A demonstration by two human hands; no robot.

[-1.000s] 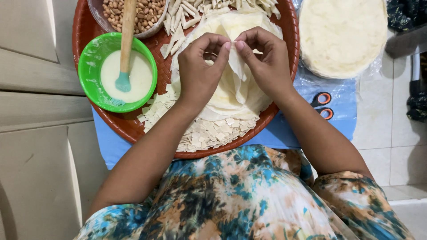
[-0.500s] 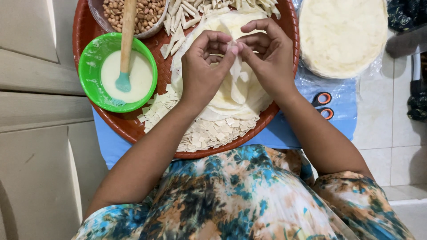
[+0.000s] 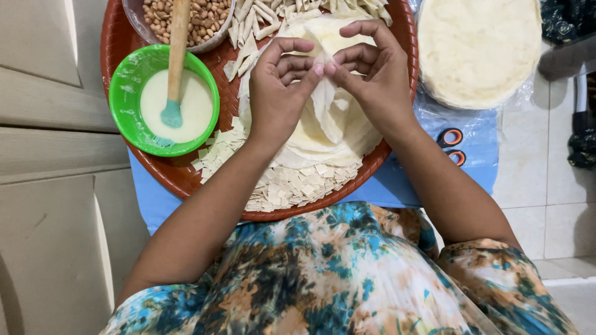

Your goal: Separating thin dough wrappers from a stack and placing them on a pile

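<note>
Pale dough strip [image 3: 324, 93] pinched between both hands' fingers [image 3: 318, 68], its top end hidden.

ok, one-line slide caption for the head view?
Both hands, left hand and right hand, pinch a thin pastry sheet over a brown tray beside a green bowl of white paste.

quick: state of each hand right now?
Left hand: closed, fingertips pinching a small piece of thin dough wrapper.
Right hand: closed, pinching the same wrapper piece from the other side.
</note>
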